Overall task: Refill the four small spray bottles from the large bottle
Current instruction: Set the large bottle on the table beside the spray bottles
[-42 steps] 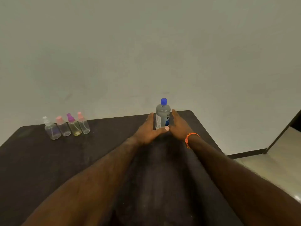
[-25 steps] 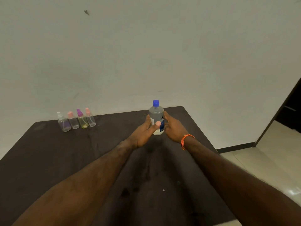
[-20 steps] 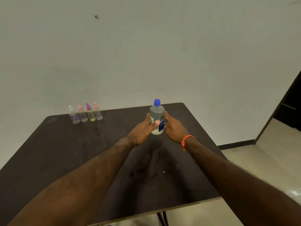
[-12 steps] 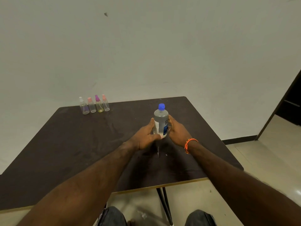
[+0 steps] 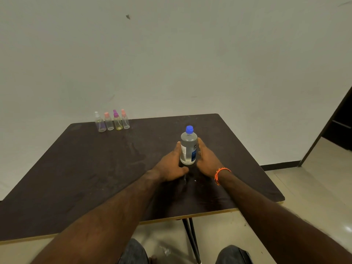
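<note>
I see a dark brown flat table [image 5: 80, 168] against a plain pale wall [image 5: 171, 54]; a black table leg [image 5: 192, 239] drops below its near edge, between my two knees in dark trousers; nothing stands between the large bottle and the small ones. The four small clear plastic spray bottles [image 5: 112, 121] stand upright in a tight row at the far left corner, capped white, pink, purple and pink. The large clear plastic bottle with a blue cap and a white-and-blue label [image 5: 188, 146] stands upright right of the table's middle; my left hand [image 5: 170, 166] and right hand [image 5: 206, 159] press half-curled against its sides, clasping it; an orange thread bracelet [image 5: 221, 173] rings my right wrist.
</note>
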`<state>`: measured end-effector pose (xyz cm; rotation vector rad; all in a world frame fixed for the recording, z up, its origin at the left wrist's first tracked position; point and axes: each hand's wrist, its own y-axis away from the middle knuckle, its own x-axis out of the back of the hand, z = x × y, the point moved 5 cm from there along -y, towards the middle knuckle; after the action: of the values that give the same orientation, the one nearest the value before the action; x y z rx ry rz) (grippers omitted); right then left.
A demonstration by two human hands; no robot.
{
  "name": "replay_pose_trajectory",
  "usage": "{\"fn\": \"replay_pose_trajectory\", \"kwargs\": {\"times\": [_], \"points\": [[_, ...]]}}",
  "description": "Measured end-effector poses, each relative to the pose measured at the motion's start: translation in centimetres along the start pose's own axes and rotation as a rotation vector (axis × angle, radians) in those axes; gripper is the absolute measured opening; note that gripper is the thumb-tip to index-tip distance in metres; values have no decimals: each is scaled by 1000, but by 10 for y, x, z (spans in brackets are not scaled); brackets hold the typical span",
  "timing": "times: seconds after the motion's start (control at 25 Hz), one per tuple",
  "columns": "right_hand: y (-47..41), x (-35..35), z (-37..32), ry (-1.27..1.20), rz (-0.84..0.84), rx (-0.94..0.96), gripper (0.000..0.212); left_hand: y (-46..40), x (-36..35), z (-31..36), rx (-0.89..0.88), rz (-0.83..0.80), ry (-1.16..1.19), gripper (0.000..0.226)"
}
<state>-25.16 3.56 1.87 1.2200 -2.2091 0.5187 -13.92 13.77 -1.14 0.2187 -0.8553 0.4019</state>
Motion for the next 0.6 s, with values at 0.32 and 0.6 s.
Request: {"fn": "replay_pose_trajectory", "kwargs": {"times": [0.32,0.6], "points": [[9,8,-84,564,502,433,83,20,69,-32,65,77,-641,120],[-46,-75,-141,464,155,408,89,55,170,-102,238,235,-584,119]]}}
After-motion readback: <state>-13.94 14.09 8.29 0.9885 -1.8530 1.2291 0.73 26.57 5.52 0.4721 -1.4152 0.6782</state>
